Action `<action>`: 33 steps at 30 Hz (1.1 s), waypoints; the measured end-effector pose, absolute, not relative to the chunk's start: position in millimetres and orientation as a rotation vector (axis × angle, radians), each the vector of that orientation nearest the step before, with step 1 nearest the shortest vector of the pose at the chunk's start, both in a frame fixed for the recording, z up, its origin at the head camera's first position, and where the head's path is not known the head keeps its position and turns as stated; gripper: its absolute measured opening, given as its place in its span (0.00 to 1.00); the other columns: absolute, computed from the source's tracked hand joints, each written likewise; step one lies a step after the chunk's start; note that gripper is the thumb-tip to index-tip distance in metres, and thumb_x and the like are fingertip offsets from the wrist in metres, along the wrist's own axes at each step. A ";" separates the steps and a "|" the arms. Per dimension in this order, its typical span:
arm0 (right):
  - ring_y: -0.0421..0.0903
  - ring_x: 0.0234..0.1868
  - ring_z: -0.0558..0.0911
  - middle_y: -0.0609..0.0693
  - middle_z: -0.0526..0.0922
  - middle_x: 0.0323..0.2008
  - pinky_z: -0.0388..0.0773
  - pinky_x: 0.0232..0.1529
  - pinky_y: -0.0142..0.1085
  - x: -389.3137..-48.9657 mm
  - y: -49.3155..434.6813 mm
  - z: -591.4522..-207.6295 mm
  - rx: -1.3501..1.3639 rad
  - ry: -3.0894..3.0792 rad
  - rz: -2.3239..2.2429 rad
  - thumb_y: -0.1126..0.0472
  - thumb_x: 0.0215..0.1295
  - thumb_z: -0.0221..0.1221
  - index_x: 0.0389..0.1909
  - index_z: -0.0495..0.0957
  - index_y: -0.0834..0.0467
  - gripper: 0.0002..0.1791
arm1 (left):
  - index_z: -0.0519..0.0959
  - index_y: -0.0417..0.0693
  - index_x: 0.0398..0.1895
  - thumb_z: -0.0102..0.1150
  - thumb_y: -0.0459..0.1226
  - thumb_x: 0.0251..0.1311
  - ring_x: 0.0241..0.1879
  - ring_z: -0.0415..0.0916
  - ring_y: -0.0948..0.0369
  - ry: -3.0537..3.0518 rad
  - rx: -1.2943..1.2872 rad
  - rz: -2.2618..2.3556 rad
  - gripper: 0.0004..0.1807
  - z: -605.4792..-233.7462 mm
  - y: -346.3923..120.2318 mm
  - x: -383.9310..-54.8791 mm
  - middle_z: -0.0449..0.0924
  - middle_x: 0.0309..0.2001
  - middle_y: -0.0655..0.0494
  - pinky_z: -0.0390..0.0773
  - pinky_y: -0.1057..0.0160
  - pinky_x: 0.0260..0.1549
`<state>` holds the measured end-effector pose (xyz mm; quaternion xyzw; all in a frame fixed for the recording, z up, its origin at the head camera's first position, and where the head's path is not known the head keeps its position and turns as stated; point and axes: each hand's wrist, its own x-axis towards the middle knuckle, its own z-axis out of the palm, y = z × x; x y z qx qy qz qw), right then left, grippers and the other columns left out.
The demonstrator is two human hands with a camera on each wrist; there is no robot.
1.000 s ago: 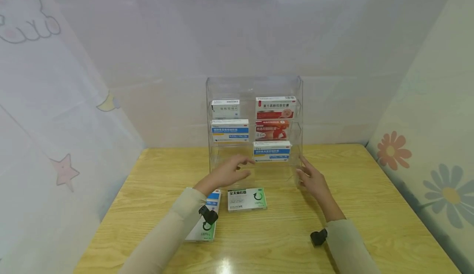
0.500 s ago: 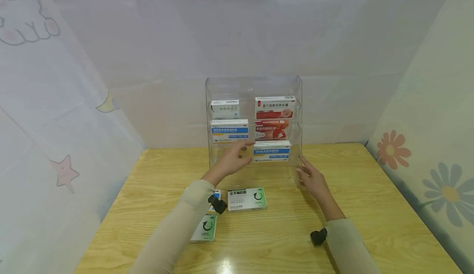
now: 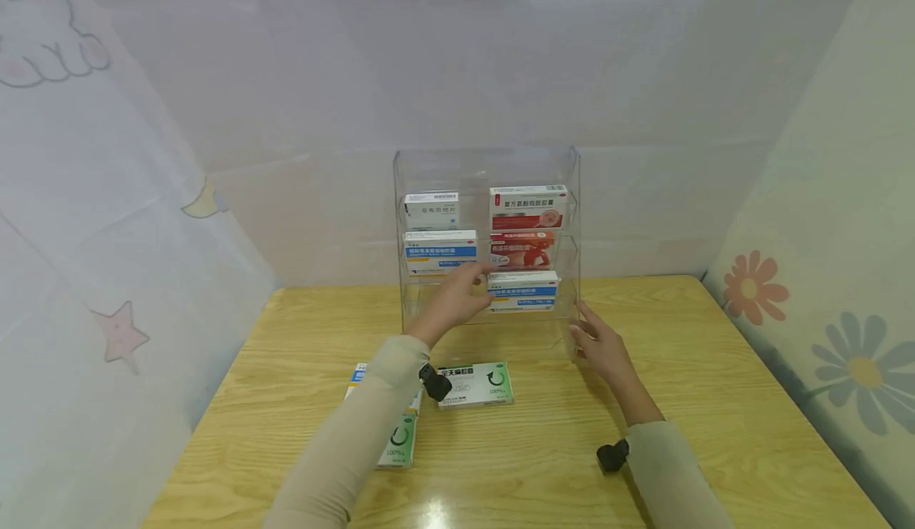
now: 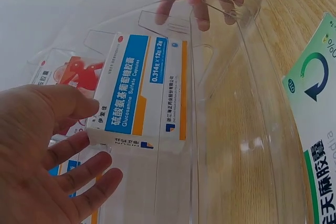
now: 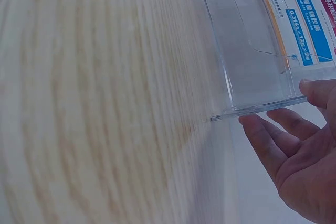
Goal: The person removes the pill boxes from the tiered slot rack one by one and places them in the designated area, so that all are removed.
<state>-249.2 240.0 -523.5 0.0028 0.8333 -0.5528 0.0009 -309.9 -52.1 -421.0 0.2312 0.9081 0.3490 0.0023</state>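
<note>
My left hand [image 3: 453, 299] is at the left end of a white, blue and orange glucosamine capsule box [image 3: 525, 295] in the rack's lower right. In the left wrist view its thumb overlaps the box's corner, and the other fingers spread beside that end. My right hand [image 3: 604, 346] holds the right side of the clear display rack [image 3: 486, 162] near the bottom. Seen from the right wrist, the thumb lies on one face of the side panel, the fingertips on the other. Above the box are a red capsule box [image 3: 522, 251] and a white-and-red one [image 3: 529, 207].
The rack's left column holds a small white box [image 3: 432, 211] above a blue-and-white box [image 3: 439, 255]. On the wooden table [image 3: 543, 449] lie a green-and-white box [image 3: 475, 386] and, partly under my left sleeve, another green-and-white box [image 3: 398, 442] near a blue-and-white box [image 3: 360, 374].
My left hand has moved up and slightly right, from just left of the lower right box onto its left end. The right hand has stayed on the rack's side.
</note>
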 end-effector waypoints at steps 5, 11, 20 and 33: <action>0.63 0.65 0.75 0.62 0.70 0.70 0.84 0.52 0.46 -249.3 239.6 -523.8 0.006 2.613 -1.748 0.51 0.79 0.52 0.81 0.51 0.40 0.34 | 0.72 0.56 0.71 0.65 0.40 0.65 0.59 0.73 0.54 2.879 0.733 1.052 0.30 -422.1 -47.5 -313.9 0.73 0.63 0.53 0.80 0.53 0.54; 0.63 0.65 0.75 0.61 0.70 0.70 0.84 0.51 0.46 -249.4 239.5 -524.2 -0.011 2.620 -1.741 0.51 0.79 0.52 0.81 0.51 0.42 0.35 | 0.74 0.57 0.69 0.66 0.41 0.66 0.57 0.73 0.55 2.916 0.710 0.995 0.28 -420.4 -42.9 -313.9 0.71 0.59 0.54 0.80 0.54 0.53; 0.65 0.65 0.75 0.63 0.69 0.70 0.84 0.52 0.47 -248.0 236.9 -522.0 -0.028 2.638 -1.733 0.51 0.79 0.51 0.81 0.50 0.41 0.35 | 0.79 0.55 0.62 0.66 0.40 0.66 0.55 0.72 0.56 2.901 0.683 0.986 0.21 -418.0 -37.5 -313.0 0.70 0.57 0.53 0.78 0.55 0.54; 0.65 0.65 0.75 0.62 0.70 0.70 0.84 0.52 0.48 -247.3 237.4 -521.6 -0.018 2.640 -1.735 0.55 0.80 0.51 0.81 0.51 0.38 0.34 | 0.81 0.50 0.61 0.69 0.36 0.63 0.50 0.73 0.56 2.863 0.731 1.063 0.23 -422.7 -35.9 -319.1 0.75 0.53 0.52 0.78 0.57 0.48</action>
